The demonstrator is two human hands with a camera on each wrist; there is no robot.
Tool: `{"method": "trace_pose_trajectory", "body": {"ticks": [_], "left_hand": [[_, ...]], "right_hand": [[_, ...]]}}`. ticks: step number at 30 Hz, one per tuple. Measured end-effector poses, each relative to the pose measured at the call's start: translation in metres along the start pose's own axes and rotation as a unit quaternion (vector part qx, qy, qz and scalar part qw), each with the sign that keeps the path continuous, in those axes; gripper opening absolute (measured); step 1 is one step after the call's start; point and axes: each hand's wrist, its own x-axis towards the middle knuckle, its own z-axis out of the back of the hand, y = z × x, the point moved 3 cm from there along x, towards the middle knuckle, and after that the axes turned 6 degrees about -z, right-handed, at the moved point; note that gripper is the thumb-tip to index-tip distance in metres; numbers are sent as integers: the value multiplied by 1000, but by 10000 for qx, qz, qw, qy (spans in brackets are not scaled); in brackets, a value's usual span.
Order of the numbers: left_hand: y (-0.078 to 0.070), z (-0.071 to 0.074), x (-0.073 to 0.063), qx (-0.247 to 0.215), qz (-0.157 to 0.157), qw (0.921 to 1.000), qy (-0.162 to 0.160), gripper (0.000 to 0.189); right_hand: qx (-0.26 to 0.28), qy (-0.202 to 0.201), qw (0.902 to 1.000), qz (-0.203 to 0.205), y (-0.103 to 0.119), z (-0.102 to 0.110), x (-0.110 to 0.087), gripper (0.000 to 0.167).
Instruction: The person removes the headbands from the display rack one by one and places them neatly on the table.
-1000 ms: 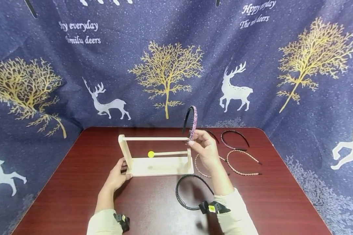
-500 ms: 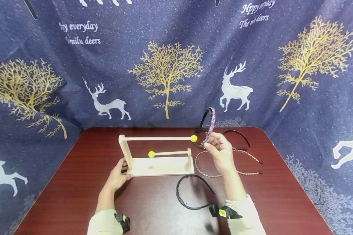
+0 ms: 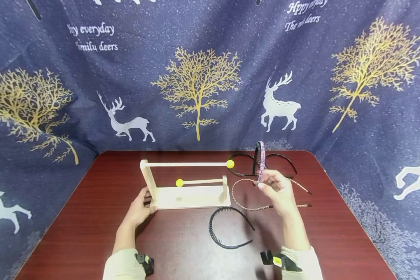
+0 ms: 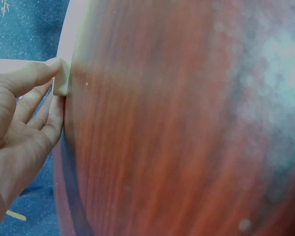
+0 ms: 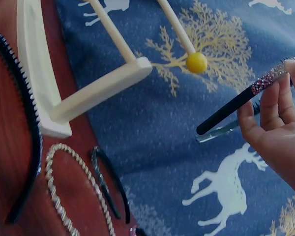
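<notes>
My right hand (image 3: 280, 196) pinches a black toothed headband with pink-purple glitter (image 3: 261, 159) near one end, holding it upright above the table. In the right wrist view the glitter headband's bare black end (image 5: 226, 110) points away from the fingers. To the left stands a pale wooden rack (image 3: 189, 198), apart from the headband. Two rods extend from its posts, each with a yellow ball at its free end: the upper ball (image 3: 230, 164) and the lower ball (image 3: 179, 182). My left hand (image 3: 138, 210) grips the left end of the base, thumb and fingers around its corner (image 4: 62, 81).
In front of the rack lies a black toothed headband (image 3: 211, 227). Braided beige headbands (image 3: 235, 194) lie to its right, partly behind my right hand. Two dark headbands, one near the rack (image 3: 238, 153) and one farther right (image 3: 280, 155), lie at the table's back edge before a patterned cloth.
My right hand has carried the glitter headband rightward and a little down, away from the upper rod's end, uncovering the yellow ball. The left hand and rack have stayed put.
</notes>
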Motion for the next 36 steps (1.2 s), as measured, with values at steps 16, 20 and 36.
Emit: {"method": "trace_pose_trajectory", "body": {"ticks": [16,20,36], "left_hand": [[1,0,2,31,14,10000,26,77],[1,0,1,51,-4,10000,50,77],[4,0,2,3,-16,10000,36,78]], "right_hand": [[-95,506,9946,-900,-17,45,-41,38],[-425,931,9893,-1045,-21,57,-49,36],[-1547,1887,9478,-2055,-28,91,-76,27]]}}
